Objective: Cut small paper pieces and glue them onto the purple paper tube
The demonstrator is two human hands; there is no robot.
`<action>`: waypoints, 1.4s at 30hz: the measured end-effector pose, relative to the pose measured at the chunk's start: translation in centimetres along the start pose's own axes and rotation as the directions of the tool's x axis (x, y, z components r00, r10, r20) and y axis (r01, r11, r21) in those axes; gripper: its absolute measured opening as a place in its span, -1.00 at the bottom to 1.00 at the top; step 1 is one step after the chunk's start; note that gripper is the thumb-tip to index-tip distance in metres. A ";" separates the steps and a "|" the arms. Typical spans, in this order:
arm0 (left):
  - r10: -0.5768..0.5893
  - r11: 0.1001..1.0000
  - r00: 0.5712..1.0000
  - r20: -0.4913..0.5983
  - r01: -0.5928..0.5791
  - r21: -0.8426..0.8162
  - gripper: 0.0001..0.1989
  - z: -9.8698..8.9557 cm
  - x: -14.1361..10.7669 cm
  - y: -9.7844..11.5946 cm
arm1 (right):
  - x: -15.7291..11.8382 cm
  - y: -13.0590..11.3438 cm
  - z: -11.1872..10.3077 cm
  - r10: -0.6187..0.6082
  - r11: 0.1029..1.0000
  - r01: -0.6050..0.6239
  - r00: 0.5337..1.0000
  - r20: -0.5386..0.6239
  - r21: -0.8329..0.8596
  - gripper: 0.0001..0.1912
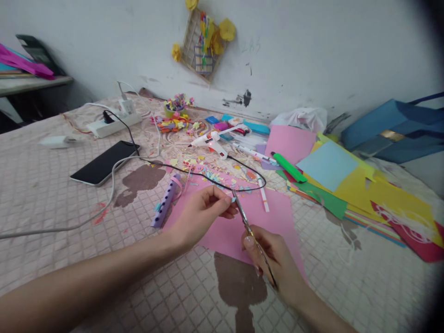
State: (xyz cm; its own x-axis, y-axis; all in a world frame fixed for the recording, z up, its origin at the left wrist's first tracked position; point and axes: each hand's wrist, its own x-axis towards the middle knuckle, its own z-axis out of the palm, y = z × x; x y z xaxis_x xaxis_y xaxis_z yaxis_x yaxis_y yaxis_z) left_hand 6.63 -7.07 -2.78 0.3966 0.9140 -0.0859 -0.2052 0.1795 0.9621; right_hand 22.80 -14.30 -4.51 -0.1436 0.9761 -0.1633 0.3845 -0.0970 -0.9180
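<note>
My left hand [204,210] pinches a tiny light blue paper piece [233,200] between thumb and fingers, above a pink sheet [277,217]. Scissors [256,240] are gripped in my right hand [270,259], their blades pointing up and left, with the tips beside the blue piece. Whether the blades touch the piece is too small to tell. Left of my left hand lies a purple tube with dark dots [165,203]. Small colored paper scraps [208,175] are scattered over the sheet's far part.
A white glue gun [213,142] lies beyond the scraps, its black cable looping over the pink sheet. A tablet [104,164] and a power strip [114,124] are at left. Stacked colored paper [364,194] and a green marker [288,167] lie at right. Behind stands a small flower-filled pot [175,110].
</note>
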 end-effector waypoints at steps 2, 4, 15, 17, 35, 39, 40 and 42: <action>0.001 1.000 1.000 -0.005 -0.001 0.000 -0.86 0.0 0.0 0.0 | 0.0 0.2 0.0 -0.007 1.000 0.007 1.000 -0.001 -0.006 -0.60; 0.000 1.000 1.000 -0.010 0.000 0.000 -0.86 0.1 0.0 0.0 | 0.1 0.3 0.0 -0.011 1.000 0.011 1.000 -0.001 -0.010 -0.61; -0.021 1.000 0.999 -0.046 0.021 -0.005 -0.87 0.2 0.0 -0.2 | 0.1 0.1 0.3 0.003 1.000 -0.003 1.000 -0.007 -0.021 -0.60; -0.021 0.999 0.999 -0.047 0.019 -0.035 -0.87 0.3 -0.1 -0.3 | 0.1 0.2 0.3 0.003 1.000 -0.003 1.000 -0.010 -0.023 -0.61; -0.022 0.998 0.999 0.039 0.025 -0.060 -0.85 -0.4 0.4 -0.3 | 0.0 0.3 -0.1 0.006 1.000 -0.006 1.000 0.005 -0.007 -0.60; -0.044 0.998 0.996 0.082 0.048 -0.047 -0.85 -0.7 0.7 0.0 | 0.1 0.2 -0.6 0.003 0.999 -0.006 0.998 0.070 0.044 -0.59; -0.050 0.997 0.994 0.092 0.055 -0.047 -0.85 -0.8 0.7 0.1 | 0.1 0.1 -0.8 -0.003 0.999 -0.001 0.996 0.086 0.048 -0.59; -0.063 0.997 0.991 0.114 0.069 -0.047 -0.85 -1.0 0.9 0.3 | 0.1 -0.1 -1.1 -0.004 0.999 -0.002 0.994 0.109 0.053 -0.59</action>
State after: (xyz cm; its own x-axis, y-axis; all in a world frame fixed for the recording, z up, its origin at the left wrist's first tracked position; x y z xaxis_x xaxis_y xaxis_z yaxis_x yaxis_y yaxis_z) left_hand 6.04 -5.88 -2.84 0.5080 0.8534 -0.1165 -0.2192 0.2589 0.9407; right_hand 23.75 -14.02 -4.05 -0.2442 0.9493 -0.1982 0.3362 -0.1088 -0.9355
